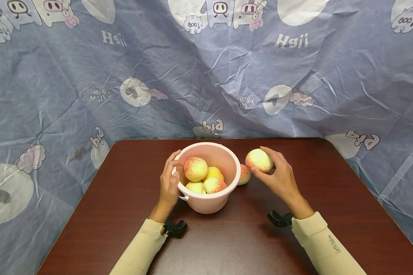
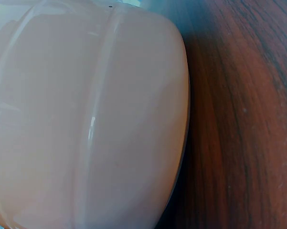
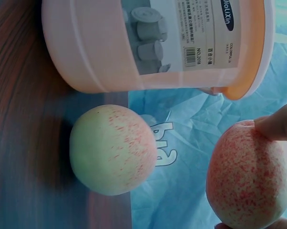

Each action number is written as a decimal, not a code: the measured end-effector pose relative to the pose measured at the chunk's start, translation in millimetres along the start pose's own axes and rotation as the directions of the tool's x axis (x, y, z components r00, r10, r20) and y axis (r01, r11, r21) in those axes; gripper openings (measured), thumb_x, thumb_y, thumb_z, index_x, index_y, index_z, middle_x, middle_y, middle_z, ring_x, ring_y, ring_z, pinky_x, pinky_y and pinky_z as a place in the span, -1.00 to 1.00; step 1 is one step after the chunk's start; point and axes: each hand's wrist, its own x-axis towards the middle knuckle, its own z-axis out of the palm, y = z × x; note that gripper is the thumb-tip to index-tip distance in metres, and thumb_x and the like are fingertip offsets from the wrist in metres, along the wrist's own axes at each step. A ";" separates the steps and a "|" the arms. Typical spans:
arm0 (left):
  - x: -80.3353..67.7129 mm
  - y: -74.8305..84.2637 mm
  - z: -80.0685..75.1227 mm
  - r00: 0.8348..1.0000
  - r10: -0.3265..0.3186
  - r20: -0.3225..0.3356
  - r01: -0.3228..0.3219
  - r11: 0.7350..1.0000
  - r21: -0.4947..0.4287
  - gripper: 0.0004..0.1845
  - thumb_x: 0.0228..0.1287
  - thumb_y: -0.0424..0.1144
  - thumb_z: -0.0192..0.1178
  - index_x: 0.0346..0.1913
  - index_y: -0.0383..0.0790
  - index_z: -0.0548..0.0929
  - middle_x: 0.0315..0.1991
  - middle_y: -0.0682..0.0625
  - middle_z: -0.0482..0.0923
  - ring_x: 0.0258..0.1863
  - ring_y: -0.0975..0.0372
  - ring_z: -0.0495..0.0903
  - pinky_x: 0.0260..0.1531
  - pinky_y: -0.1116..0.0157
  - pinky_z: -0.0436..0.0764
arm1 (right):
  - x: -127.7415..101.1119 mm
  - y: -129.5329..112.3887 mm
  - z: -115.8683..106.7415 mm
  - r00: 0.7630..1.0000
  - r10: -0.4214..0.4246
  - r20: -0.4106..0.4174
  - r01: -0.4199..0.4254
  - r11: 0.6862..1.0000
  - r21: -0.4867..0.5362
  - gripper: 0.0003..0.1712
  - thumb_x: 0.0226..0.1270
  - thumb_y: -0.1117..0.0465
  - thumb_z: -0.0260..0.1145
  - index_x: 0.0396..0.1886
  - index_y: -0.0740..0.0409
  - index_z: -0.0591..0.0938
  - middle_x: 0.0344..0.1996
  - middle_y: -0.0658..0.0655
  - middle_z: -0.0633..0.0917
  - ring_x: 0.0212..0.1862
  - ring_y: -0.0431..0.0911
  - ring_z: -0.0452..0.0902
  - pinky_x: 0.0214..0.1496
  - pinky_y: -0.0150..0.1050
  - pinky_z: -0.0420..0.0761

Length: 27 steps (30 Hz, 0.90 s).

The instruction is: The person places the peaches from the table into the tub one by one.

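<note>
A pale pink plastic bucket [image 1: 208, 205] stands on the table with several peaches in it, yellow with red speckles; one peach [image 1: 195, 169] lies highest, near the left wall. My left hand [image 1: 169, 182] grips the bucket's left rim. Right of the bucket, my right hand [image 1: 283, 177] holds another peach [image 1: 258, 159] between thumb and fingers, raised above the tabletop. A further peach [image 3: 112, 149] rests on the table just beside the bucket, partly hidden behind its rim in the head view. Only the bucket's ribbed side [image 2: 129, 114] and wood show in the left wrist view.
The dark reddish wooden table [image 1: 124, 183] reaches back to a wrinkled blue cloth [image 1: 192, 68] with cartoon prints. A printed label [image 3: 196, 36] is on the bucket's side. A small white handle end [image 1: 184, 198] juts from its left front.
</note>
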 end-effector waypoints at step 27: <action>0.6 2.2 -0.1 1.000 0.002 -0.002 -0.002 1.000 -0.006 -0.45 0.35 0.08 -0.20 -0.16 -0.42 0.50 0.29 -0.27 0.36 0.31 -0.03 0.32 0.27 0.00 0.23 | 11.7 -31.0 -3.3 0.994 -0.093 -0.053 0.095 0.995 0.039 -0.14 -0.13 0.14 0.60 0.28 -0.06 0.50 0.04 0.11 0.57 -0.11 -0.11 0.47 -0.18 -0.32 0.44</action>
